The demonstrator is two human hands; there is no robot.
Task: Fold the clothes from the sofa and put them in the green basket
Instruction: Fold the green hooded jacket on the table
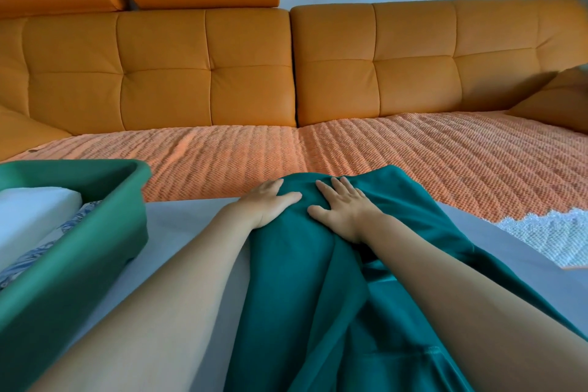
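Note:
A teal-green garment (318, 280) lies lengthwise on a grey surface (191, 216) in front of me, its far end reaching the sofa seat. My left hand (269, 200) rests at the garment's far left edge, fingers partly tucked against the cloth. My right hand (342, 207) lies flat on top of it with straight, spread fingers. The green basket (105, 219) stands at the left, holding a folded white item (35, 216) and a blue-patterned cloth (47, 248).
The orange sofa (206, 67) spans the back, its seat covered by an orange textured throw (381, 153). A white lace-edged cloth (547, 235) lies at the right on the grey surface.

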